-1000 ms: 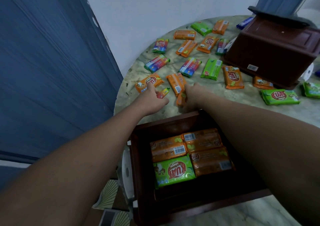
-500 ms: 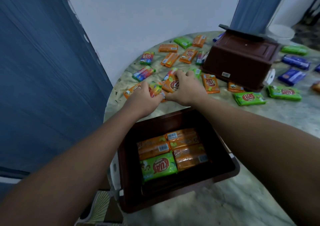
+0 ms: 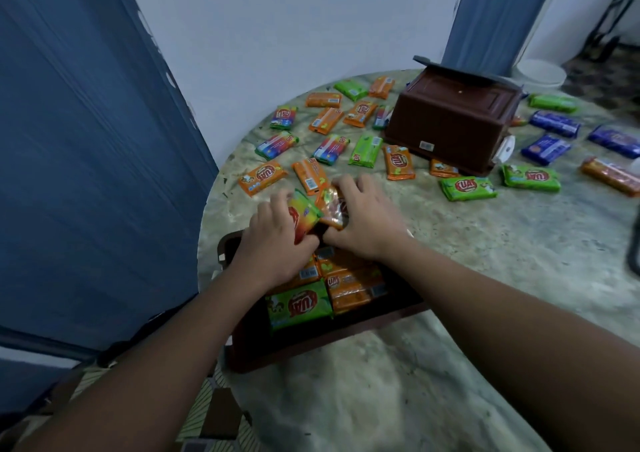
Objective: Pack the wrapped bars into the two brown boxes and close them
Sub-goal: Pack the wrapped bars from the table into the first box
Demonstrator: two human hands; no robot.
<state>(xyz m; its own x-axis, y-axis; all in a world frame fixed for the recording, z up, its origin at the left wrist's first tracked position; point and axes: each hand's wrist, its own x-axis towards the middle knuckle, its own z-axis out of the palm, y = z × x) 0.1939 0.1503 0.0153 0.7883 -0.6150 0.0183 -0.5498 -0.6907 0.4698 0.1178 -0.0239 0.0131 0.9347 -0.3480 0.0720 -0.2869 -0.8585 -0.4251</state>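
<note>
An open brown box (image 3: 311, 344) sits at the table's near left edge, with orange bars and a green bar (image 3: 299, 304) packed inside. My left hand (image 3: 273, 240) grips a multicoloured wrapped bar (image 3: 303, 217) over the box's far rim. Beside it, my right hand (image 3: 367, 223) holds an orange bar (image 3: 330, 207). The second brown box (image 3: 450, 119) stands at the back, its lid hanging open behind it. Several orange, green, striped and blue bars lie loose on the table around it.
The round marble table (image 3: 450, 261) has its curved edge at the left, next to a blue curtain (image 3: 86, 140). A white bucket (image 3: 538, 72) stands on the floor beyond the far box. A dark object (image 3: 633, 243) shows at the right edge.
Both hands have drawn back from the loose bars toward the open box, each bringing a bar with it. The view has tilted, showing more of the table to the right.
</note>
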